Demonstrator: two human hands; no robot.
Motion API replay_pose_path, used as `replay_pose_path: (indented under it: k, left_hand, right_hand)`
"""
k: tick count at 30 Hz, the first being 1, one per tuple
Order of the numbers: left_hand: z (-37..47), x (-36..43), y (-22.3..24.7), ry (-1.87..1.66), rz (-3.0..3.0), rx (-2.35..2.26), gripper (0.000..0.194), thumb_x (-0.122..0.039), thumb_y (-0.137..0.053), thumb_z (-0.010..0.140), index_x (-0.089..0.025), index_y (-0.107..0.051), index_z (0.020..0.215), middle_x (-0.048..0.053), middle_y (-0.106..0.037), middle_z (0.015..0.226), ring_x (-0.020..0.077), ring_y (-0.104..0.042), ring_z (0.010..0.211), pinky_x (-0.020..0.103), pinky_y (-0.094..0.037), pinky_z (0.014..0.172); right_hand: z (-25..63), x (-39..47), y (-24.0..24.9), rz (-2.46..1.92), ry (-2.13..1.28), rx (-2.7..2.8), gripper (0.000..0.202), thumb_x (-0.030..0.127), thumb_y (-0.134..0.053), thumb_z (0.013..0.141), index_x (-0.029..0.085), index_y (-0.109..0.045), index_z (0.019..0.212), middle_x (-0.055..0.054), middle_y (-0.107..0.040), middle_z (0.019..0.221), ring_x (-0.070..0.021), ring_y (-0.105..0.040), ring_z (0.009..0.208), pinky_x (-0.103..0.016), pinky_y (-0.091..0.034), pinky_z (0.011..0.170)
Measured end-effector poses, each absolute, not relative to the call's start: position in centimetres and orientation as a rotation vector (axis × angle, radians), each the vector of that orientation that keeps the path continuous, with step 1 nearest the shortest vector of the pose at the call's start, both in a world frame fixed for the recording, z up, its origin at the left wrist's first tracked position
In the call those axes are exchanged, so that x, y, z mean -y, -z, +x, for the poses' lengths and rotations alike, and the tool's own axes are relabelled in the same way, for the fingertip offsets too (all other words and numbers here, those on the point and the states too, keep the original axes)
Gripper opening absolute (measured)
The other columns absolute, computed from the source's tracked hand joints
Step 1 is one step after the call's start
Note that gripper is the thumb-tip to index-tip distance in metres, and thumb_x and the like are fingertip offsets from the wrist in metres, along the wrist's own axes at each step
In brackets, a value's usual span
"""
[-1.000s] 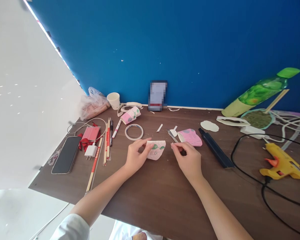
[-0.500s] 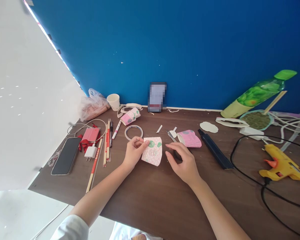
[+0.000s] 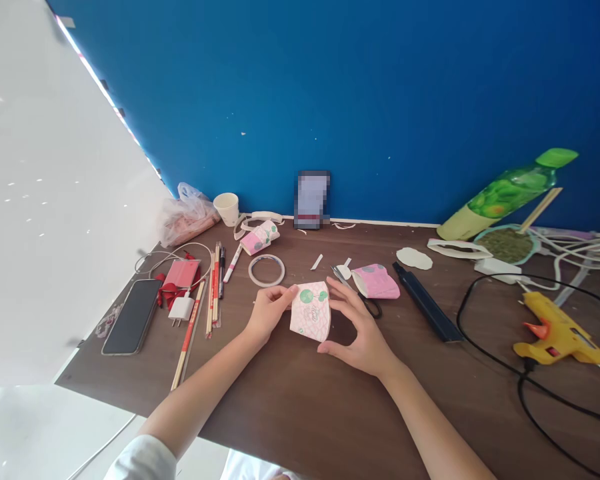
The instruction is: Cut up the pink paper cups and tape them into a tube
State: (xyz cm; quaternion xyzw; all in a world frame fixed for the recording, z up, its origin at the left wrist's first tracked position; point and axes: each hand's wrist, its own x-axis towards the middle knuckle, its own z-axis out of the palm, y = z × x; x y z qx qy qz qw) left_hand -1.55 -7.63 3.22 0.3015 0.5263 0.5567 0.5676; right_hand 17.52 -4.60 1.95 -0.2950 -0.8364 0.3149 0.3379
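A piece of cut paper cup (image 3: 310, 312), pale pink with green dots, is held upright over the brown table (image 3: 290, 407) between both hands. My left hand (image 3: 266, 312) pinches its left edge. My right hand (image 3: 359, 328) cups its right side with spread fingers, thumb below. Scissors (image 3: 354, 288) lie just behind my right hand, beside a pink cut cup piece (image 3: 377, 281). A tape ring (image 3: 267, 271) lies behind my left hand.
At left lie a phone (image 3: 131, 316), a white charger (image 3: 181, 308), chopsticks and pens (image 3: 215, 280). A yellow glue gun (image 3: 555, 330) with black cable sits at right, a black bar (image 3: 427, 302) nearer. A paper cup (image 3: 227, 208) and green bottle (image 3: 505, 195) stand by the blue wall.
My left hand lifted the paper cup piece from flat to upright. My right hand left the scissors and came to the piece's right side.
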Motion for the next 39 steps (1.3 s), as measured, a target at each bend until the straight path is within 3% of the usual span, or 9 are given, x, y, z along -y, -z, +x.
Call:
replay_pose_path:
  k: [8,13,17,21,26,33,39]
  left_hand:
    - [-1.5,7.3,-3.7,-1.243,0.728,-1.197,0.048,-0.059,-0.067,0.063,-0.014,-0.053,0.052,-0.003,-0.051,0.049,0.0093,-0.05,0.049,0.025,-0.045,0.059]
    - [-1.5,7.0,-4.3,-1.157,0.75,-1.214,0.051,-0.064,-0.065,0.061,-0.015,-0.053,0.057,0.0,-0.056,0.054,0.0144,-0.059,0.056,0.028,-0.049,0.064]
    - [-1.2,6.9,-5.1,-1.158,0.802,-1.206,0.047,-0.058,-0.07,0.059,-0.016,-0.048,0.059,-0.003,-0.055,0.055,0.0107,-0.055,0.054,0.025,-0.048,0.061]
    - [-1.2,6.8,-5.4,-1.138,0.821,-1.211,0.044,-0.054,-0.071,0.061,-0.015,-0.049,0.062,-0.002,-0.057,0.059,0.0094,-0.055,0.056,0.024,-0.047,0.062]
    - [-1.4,6.9,-5.1,-1.04,0.762,-1.19,0.042,-0.05,-0.072,0.063,-0.014,-0.05,0.061,-0.002,-0.057,0.058,0.0079,-0.054,0.054,0.022,-0.045,0.061]
    - [-1.1,7.1,-5.5,-1.021,0.769,-1.163,0.042,-0.051,-0.073,0.062,-0.014,-0.053,0.061,0.0,-0.059,0.061,0.0091,-0.056,0.058,0.023,-0.045,0.063]
    - [-1.2,7.1,-5.3,-1.009,0.781,-1.139,0.041,-0.05,-0.073,0.063,-0.013,-0.056,0.064,0.004,-0.064,0.067,0.0127,-0.06,0.066,0.025,-0.046,0.07]
  right_hand:
    - [18.0,4.4,-2.1,-0.775,-0.92,2.119,0.057,0.038,-0.079,0.061,0.028,-0.056,0.113,-0.011,-0.039,0.14,-0.0327,-0.042,0.126,-0.054,-0.037,0.102]
    - [17.5,4.1,-1.0,-0.704,-1.261,1.778,0.048,0.035,-0.073,0.069,0.03,-0.055,0.113,-0.011,-0.041,0.136,-0.03,-0.044,0.125,-0.049,-0.044,0.097]
    - [17.0,3.6,-0.3,-0.625,-1.479,1.539,0.039,0.036,-0.069,0.073,0.029,-0.056,0.109,-0.01,-0.043,0.136,-0.0284,-0.051,0.119,-0.045,-0.049,0.092]
    - [17.4,3.5,-0.6,-0.664,-1.442,1.596,0.04,0.035,-0.072,0.071,0.029,-0.058,0.108,-0.009,-0.035,0.142,-0.0288,-0.043,0.127,-0.045,-0.047,0.096]
    - [18.2,3.7,-1.4,-0.695,-1.356,1.777,0.06,0.033,-0.08,0.06,0.029,-0.054,0.114,-0.01,-0.028,0.147,-0.0306,-0.032,0.134,-0.047,-0.042,0.1]
    - [18.1,3.8,-1.5,-0.667,-1.346,1.754,0.055,0.031,-0.077,0.065,0.028,-0.052,0.114,-0.012,-0.034,0.144,-0.0296,-0.039,0.13,-0.048,-0.043,0.1]
    - [18.2,3.8,-1.4,-0.649,-1.425,1.72,0.051,0.032,-0.074,0.068,0.027,-0.051,0.113,-0.011,-0.029,0.148,-0.028,-0.034,0.133,-0.049,-0.038,0.103]
